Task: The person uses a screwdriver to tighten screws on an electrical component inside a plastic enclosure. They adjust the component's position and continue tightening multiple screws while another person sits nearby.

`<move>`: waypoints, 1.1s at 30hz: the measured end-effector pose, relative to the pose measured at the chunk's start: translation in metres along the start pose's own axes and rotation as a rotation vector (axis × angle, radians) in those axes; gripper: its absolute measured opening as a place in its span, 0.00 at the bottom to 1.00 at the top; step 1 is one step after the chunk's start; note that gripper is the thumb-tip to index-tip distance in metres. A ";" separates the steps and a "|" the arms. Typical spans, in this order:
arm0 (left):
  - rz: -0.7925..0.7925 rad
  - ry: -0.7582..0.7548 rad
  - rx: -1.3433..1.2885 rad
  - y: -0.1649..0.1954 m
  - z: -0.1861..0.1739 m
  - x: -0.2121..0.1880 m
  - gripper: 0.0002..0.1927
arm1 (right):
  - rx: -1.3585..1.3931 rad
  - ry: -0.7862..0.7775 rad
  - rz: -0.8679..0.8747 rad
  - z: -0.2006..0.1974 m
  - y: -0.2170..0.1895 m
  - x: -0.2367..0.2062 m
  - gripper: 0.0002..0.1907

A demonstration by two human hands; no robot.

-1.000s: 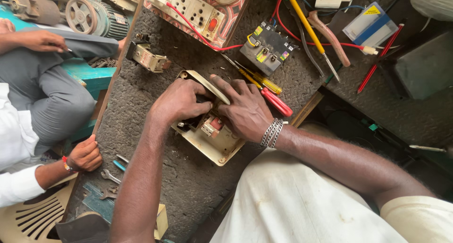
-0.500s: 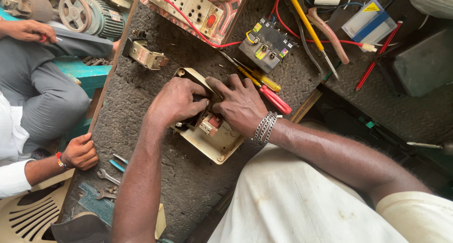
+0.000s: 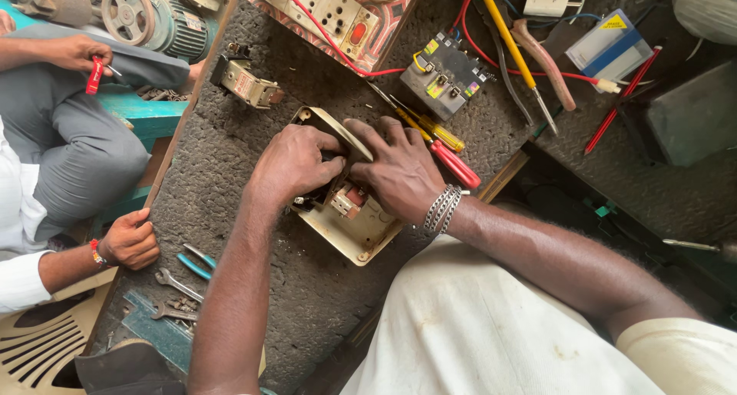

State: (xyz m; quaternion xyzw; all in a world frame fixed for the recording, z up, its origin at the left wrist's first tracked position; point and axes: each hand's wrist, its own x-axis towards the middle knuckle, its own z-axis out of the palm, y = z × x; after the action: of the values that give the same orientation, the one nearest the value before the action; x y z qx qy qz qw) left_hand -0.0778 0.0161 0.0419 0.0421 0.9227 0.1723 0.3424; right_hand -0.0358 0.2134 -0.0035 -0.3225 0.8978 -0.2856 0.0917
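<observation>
A cream metal switch box [image 3: 361, 237] lies open on the dark rubber mat [image 3: 230, 165], with a red-and-white part inside it. My left hand [image 3: 295, 163] grips the box's upper left side, fingers curled into it. My right hand [image 3: 399, 168], with metal bangles on the wrist, presses on the box's top from the right, fingers reaching inside. Both hands cover most of the interior.
Red and yellow screwdrivers [image 3: 453, 161] lie right of my right hand. A black breaker block [image 3: 445, 76], a switchboard [image 3: 330, 11] with a red wire, and a small metal part [image 3: 246, 80] lie beyond. Pliers and spanners [image 3: 188, 268] lie lower left. Another person [image 3: 127, 241] sits left; motor [image 3: 146, 11] behind.
My hands stay on the box, shifting only slightly. The seated person's upper hand now holds a small red item.
</observation>
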 end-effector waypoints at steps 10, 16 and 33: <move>-0.045 0.011 -0.002 -0.004 0.003 0.003 0.17 | -0.072 -0.019 -0.086 0.005 0.003 0.014 0.12; -0.058 -0.008 -0.011 -0.004 0.003 0.003 0.17 | -0.067 -0.016 -0.072 0.006 0.004 0.012 0.12; 0.000 0.047 -0.052 -0.001 0.002 -0.008 0.17 | 0.087 -0.029 0.045 0.004 0.003 0.009 0.22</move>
State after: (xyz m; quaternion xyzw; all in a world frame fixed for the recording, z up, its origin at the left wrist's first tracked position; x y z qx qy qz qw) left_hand -0.0704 0.0137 0.0455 0.0294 0.9256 0.1973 0.3218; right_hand -0.0429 0.2083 -0.0084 -0.3020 0.8900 -0.3177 0.1252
